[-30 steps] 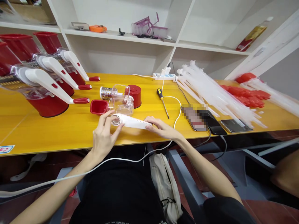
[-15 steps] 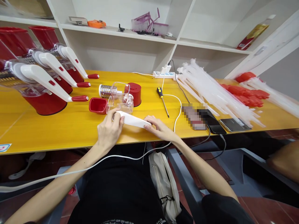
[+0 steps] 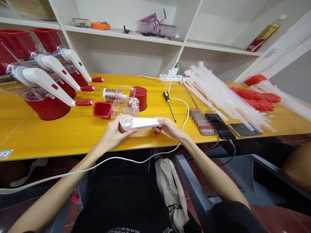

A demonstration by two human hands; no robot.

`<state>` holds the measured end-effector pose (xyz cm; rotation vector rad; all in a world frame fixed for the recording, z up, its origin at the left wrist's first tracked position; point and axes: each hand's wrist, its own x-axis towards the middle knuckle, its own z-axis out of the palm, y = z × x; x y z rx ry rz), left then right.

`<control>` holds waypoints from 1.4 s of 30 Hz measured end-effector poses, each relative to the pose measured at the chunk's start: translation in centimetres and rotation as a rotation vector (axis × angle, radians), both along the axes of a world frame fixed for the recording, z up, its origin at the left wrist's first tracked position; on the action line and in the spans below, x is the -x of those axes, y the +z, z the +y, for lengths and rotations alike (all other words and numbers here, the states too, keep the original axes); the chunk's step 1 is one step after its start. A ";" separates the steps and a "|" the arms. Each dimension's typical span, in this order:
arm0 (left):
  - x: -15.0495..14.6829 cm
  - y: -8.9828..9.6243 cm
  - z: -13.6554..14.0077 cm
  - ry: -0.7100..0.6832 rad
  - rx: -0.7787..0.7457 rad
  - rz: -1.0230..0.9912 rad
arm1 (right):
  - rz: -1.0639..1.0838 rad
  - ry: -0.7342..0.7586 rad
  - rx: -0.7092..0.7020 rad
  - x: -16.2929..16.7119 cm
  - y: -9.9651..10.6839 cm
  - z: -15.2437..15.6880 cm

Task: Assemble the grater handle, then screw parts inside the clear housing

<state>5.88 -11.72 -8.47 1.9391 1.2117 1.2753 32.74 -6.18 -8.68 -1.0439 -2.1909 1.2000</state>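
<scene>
— Now that the left hand [image 3: 114, 132] has rolled the crank [image 3: 139, 123] over, you can see straight into its round hub; a second ago that hand covered the hub and the flat white back faced up.

— So both hands have it?

— Yes. Left fingers are curled shut around the hub end, palm under it. The right hand [image 3: 170, 128] pinches the narrow end, and a red knob [image 3: 157, 130] now shows just below those fingers, touching the tip. I couldn't see that knob before.

— Is the crank on the table [image 3: 48, 136]?

— Lifted a little off it, I'd say, held level near the front edge, where before it lay lower against the yellow top.

— What does that tell you?

— My guess: the knob is going onto the crank's tip, and the flip gives a look at the hub socket. Whether the knob is seated yet, I can't tell.

— And around them?

— Just behind the crank lies a clear housing [image 3: 125, 103] with a drum [image 3: 109, 94] in it, a red cup [image 3: 102, 109] beside it. Further left stand three finished graters [image 3: 46, 97], cranks already on. A screwdriver [image 3: 169, 105] lies to the right.
</scene>
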 end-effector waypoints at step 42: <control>-0.5 -1.2 0.4 -0.361 0.279 -0.392 | -0.152 0.204 -0.346 7.6 7.0 0.5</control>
